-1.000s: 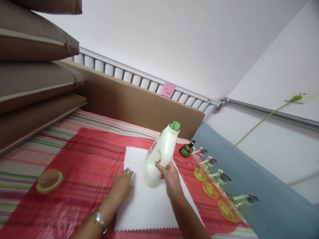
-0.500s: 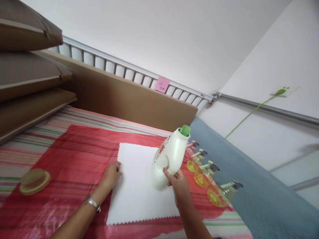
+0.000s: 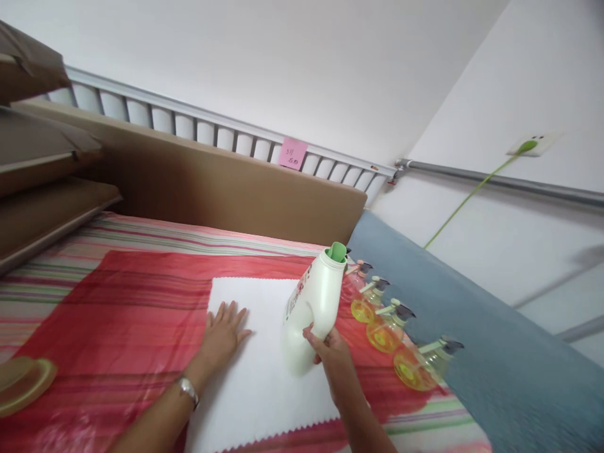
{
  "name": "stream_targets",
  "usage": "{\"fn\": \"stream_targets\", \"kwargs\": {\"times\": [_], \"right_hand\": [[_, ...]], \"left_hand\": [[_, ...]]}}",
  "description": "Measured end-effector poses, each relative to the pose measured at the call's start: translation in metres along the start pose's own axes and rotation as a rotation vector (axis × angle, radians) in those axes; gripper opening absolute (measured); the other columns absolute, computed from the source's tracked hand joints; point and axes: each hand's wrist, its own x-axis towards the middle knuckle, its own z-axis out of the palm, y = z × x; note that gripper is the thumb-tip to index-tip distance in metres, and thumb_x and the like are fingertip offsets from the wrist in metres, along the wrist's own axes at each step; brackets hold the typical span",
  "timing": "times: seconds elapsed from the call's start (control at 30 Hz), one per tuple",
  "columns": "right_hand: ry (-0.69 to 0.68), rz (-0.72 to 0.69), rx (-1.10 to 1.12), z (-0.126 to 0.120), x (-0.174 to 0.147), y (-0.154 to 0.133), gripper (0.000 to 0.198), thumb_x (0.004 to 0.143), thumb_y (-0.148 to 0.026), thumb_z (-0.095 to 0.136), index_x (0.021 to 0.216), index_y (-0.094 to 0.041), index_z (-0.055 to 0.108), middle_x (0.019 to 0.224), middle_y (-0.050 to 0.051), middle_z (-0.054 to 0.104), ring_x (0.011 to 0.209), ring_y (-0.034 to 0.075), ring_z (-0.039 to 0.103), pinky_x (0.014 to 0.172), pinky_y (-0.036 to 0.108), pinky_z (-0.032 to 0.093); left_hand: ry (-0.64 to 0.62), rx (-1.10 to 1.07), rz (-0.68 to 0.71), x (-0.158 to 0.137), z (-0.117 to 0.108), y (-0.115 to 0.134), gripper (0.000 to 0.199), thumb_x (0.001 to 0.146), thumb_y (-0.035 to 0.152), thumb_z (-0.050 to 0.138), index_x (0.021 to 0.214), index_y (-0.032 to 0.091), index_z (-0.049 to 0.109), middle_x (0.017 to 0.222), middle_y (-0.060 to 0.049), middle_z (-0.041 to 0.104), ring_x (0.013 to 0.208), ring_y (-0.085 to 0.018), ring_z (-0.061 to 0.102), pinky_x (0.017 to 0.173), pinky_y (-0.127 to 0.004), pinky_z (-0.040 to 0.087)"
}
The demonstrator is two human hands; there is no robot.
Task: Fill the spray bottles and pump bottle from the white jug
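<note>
My right hand grips the handle of a white detergent bottle, held tilted with its uncapped top up and to the right. A green pouring spout shows in its mouth, and dark and red print runs along the side. Under the bottle lies a white cloth with zigzag-cut edges. Whether the bottle's base touches the cloth I cannot tell. My left hand lies flat on the cloth's left part, fingers spread, holding nothing. A silver bracelet circles that wrist.
Several clear pump bottles with yellowish or pinkish liquid, such as this one, line the right side. A red plastic sheet covers the striped tablecloth. A yellowish round lid sits left. Behind are a cardboard panel and stacked brown boxes.
My left hand has moved from the cloth's left edge onto the cloth, its fingers spreading out flat. The bottle stays in my right hand at much the same tilt. The view has shifted slightly.
</note>
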Motion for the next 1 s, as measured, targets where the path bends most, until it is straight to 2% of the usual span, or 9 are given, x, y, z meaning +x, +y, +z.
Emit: {"fn": "stream_targets", "kwargs": {"times": [0.1, 0.27, 0.73, 0.83, 0.9, 1.0], "right_hand": [[-0.013, 0.007, -0.001, -0.004, 0.005, 0.006, 0.032, 0.062, -0.040, 0.067, 0.084, -0.017, 0.061, 0.071, 0.001, 0.062, 0.054, 0.014, 0.048, 0.043, 0.023, 0.036], [-0.025, 0.009, -0.008, -0.005, 0.005, 0.009, 0.028, 0.065, -0.038, 0.065, 0.084, -0.018, 0.061, 0.075, 0.002, 0.063, 0.060, 0.016, 0.052, 0.045, 0.024, 0.039], [0.040, 0.027, -0.076, -0.002, 0.005, 0.005, 0.031, 0.066, -0.041, 0.064, 0.087, -0.018, 0.061, 0.073, 0.002, 0.063, 0.064, 0.018, 0.054, 0.047, 0.025, 0.041], [0.032, 0.006, -0.094, -0.001, 0.002, 0.000, 0.029, 0.068, -0.041, 0.063, 0.086, -0.019, 0.061, 0.071, 0.001, 0.062, 0.063, 0.017, 0.052, 0.047, 0.025, 0.040], [0.023, -0.012, -0.084, 0.002, -0.002, -0.006, 0.029, 0.068, -0.041, 0.064, 0.086, -0.018, 0.062, 0.071, 0.001, 0.063, 0.061, 0.017, 0.052, 0.046, 0.025, 0.039], [-0.010, -0.044, -0.037, 0.018, -0.009, -0.017, 0.030, 0.067, -0.039, 0.065, 0.088, -0.017, 0.062, 0.076, 0.003, 0.064, 0.064, 0.017, 0.053, 0.047, 0.024, 0.040]], "left_hand": [[-0.047, 0.057, -0.011, 0.016, 0.005, 0.001, 0.055, 0.085, 0.055, 0.036, 0.133, 0.028, 0.039, 0.146, -0.011, 0.027, 0.134, -0.037, 0.015, 0.101, -0.063, 0.012], [-0.048, 0.119, 0.005, 0.026, 0.011, -0.002, 0.057, 0.085, 0.056, 0.033, 0.135, 0.029, 0.035, 0.147, -0.011, 0.022, 0.135, -0.037, 0.012, 0.100, -0.064, 0.011], [-0.128, 0.109, 0.018, 0.051, 0.003, 0.006, 0.058, 0.085, 0.057, 0.032, 0.136, 0.029, 0.033, 0.149, -0.012, 0.019, 0.135, -0.036, 0.009, 0.100, -0.064, 0.011], [-0.091, 0.051, 0.016, 0.043, -0.005, 0.004, 0.056, 0.086, 0.055, 0.033, 0.136, 0.029, 0.032, 0.148, -0.011, 0.021, 0.135, -0.034, 0.012, 0.100, -0.062, 0.014], [-0.020, -0.011, -0.009, 0.028, -0.011, -0.004, 0.054, 0.087, 0.051, 0.035, 0.136, 0.028, 0.032, 0.148, -0.009, 0.024, 0.135, -0.031, 0.016, 0.103, -0.059, 0.017], [0.116, -0.140, -0.076, -0.003, -0.021, -0.024, 0.050, 0.087, 0.045, 0.038, 0.131, 0.022, 0.041, 0.144, -0.010, 0.033, 0.133, -0.027, 0.024, 0.105, -0.049, 0.022]]}}
